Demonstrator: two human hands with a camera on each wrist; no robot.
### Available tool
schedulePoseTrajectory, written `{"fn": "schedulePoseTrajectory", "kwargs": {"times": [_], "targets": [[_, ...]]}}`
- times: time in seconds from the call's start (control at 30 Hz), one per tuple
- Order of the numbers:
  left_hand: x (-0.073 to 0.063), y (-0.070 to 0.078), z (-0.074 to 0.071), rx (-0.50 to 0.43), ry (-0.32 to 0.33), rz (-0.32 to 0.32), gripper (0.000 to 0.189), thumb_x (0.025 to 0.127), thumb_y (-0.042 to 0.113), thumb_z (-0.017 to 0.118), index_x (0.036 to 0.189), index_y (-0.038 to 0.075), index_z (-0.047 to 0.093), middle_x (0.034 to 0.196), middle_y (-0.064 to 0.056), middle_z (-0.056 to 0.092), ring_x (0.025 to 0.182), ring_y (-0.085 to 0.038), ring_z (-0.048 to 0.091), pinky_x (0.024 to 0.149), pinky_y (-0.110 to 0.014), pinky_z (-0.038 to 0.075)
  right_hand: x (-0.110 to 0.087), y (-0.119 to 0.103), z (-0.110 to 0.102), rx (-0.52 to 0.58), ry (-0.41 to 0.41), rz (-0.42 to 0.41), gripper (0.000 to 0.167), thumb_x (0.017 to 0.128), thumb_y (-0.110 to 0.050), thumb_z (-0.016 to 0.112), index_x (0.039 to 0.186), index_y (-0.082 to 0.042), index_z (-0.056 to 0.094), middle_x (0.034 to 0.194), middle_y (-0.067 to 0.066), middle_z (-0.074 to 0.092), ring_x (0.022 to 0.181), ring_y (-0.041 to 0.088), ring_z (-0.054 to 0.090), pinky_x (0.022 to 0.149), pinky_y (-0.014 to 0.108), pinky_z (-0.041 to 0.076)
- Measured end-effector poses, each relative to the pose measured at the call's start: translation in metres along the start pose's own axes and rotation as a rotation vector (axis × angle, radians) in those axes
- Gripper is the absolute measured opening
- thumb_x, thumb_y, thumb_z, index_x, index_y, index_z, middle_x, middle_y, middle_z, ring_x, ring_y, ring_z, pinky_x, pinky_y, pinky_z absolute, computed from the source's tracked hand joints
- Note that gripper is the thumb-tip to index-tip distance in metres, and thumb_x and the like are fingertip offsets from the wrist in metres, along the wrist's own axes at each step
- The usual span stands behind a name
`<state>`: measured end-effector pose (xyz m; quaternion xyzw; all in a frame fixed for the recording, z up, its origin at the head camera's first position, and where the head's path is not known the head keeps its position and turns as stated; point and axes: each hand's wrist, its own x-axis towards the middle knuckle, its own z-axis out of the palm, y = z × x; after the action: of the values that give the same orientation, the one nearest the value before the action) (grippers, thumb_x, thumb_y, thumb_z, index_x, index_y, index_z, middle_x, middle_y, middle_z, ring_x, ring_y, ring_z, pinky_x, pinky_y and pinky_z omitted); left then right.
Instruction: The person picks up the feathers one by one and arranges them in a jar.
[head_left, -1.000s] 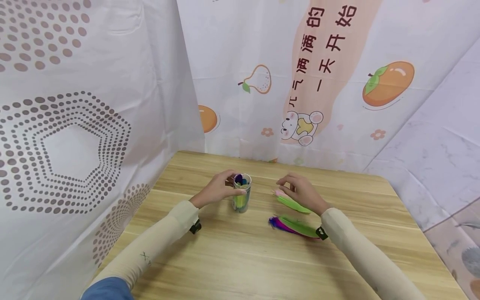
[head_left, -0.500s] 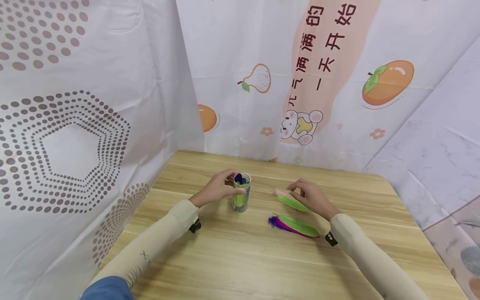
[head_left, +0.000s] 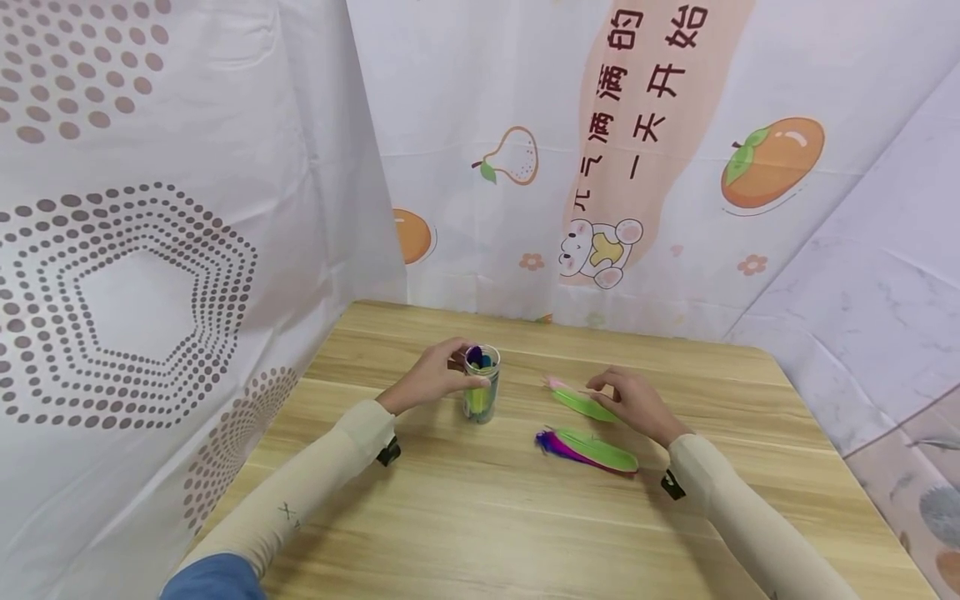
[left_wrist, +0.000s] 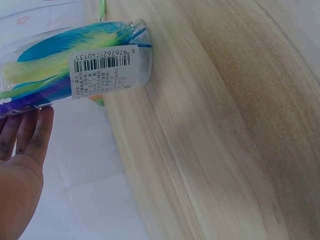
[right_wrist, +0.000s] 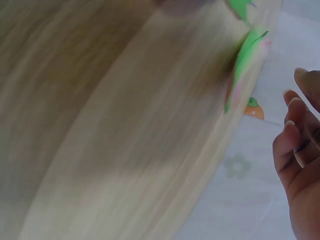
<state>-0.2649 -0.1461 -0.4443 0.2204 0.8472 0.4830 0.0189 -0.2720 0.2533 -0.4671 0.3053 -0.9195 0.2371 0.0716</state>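
Note:
My left hand [head_left: 429, 380] holds a clear jar [head_left: 480, 404] upright on the table, thumb and fingers round its upper part. In the left wrist view, blue, yellow-green and purple feathers [left_wrist: 45, 67] show inside the jar, behind a white barcode label [left_wrist: 102, 70]. My right hand [head_left: 636, 403] hovers at the right end of a green feather [head_left: 581, 405] that lies with a pink one. From the right wrist view, the right hand's loosely bent fingers [right_wrist: 286, 145] have nothing between them and the thumb.
Nearer the person lies a small pile of green, magenta and blue-purple feathers [head_left: 596, 452]. All this is on a wood-grain table [head_left: 480, 517]. A printed white curtain [head_left: 465, 267] hangs along its back edge, another patterned one at the left.
My right hand has moved right and a little nearer the person, away from the jar and along the green feather. The left hand still holds the jar in the same spot.

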Motion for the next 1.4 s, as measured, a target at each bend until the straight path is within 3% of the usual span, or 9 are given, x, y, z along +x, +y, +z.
{"fn": "schedulePoseTrajectory", "kwargs": {"times": [0.27, 0.43, 0.63, 0.83, 1.4], "targets": [[-0.001, 0.000, 0.000, 0.004, 0.002, 0.007, 0.056, 0.083, 0.050, 0.085, 0.125, 0.018, 0.065, 0.110, 0.005, 0.067, 0.102, -0.016, 0.063, 0.094, -0.038, 0.053, -0.008, 0.009, 0.005, -0.013, 0.009, 0.032, 0.016, 0.094, -0.017, 0.078, 0.108, -0.009, 0.076, 0.098, 0.000, 0.070, 0.072, 0.008, 0.056, 0.063, 0.029, 0.050], [-0.001, 0.000, -0.001, -0.001, 0.003, 0.011, 0.057, 0.082, 0.051, 0.085, 0.126, 0.019, 0.065, 0.110, 0.005, 0.067, 0.102, -0.016, 0.063, 0.095, -0.039, 0.053, -0.012, 0.014, 0.007, -0.036, 0.007, 0.064, 0.022, 0.091, -0.020, 0.081, 0.107, -0.005, 0.075, 0.097, 0.004, 0.070, 0.080, 0.016, 0.063, 0.069, 0.036, 0.053], [0.001, -0.001, -0.001, 0.001, 0.003, 0.009, 0.058, 0.082, 0.053, 0.085, 0.125, 0.021, 0.065, 0.110, 0.005, 0.067, 0.103, -0.017, 0.063, 0.094, -0.038, 0.053, -0.016, 0.016, 0.005, -0.059, -0.054, 0.136, 0.030, 0.090, -0.027, 0.082, 0.106, -0.002, 0.075, 0.095, 0.005, 0.071, 0.087, 0.024, 0.066, 0.080, 0.048, 0.056], [-0.002, -0.001, 0.002, 0.000, -0.006, 0.003, 0.055, 0.083, 0.051, 0.085, 0.124, 0.020, 0.065, 0.110, 0.005, 0.066, 0.103, -0.017, 0.063, 0.094, -0.038, 0.053, -0.027, 0.018, 0.008, -0.072, -0.122, 0.215, 0.035, 0.087, -0.038, 0.083, 0.103, -0.008, 0.077, 0.092, -0.002, 0.067, 0.084, 0.017, 0.062, 0.077, 0.042, 0.055], [0.001, 0.001, 0.000, 0.010, 0.001, 0.014, 0.054, 0.084, 0.044, 0.086, 0.126, 0.017, 0.065, 0.109, 0.005, 0.067, 0.101, -0.015, 0.063, 0.094, -0.035, 0.054, -0.025, 0.019, 0.012, -0.121, -0.118, 0.201, 0.010, 0.092, -0.019, 0.079, 0.087, -0.013, 0.073, 0.086, -0.003, 0.069, 0.077, 0.014, 0.064, 0.071, 0.041, 0.058]]}}
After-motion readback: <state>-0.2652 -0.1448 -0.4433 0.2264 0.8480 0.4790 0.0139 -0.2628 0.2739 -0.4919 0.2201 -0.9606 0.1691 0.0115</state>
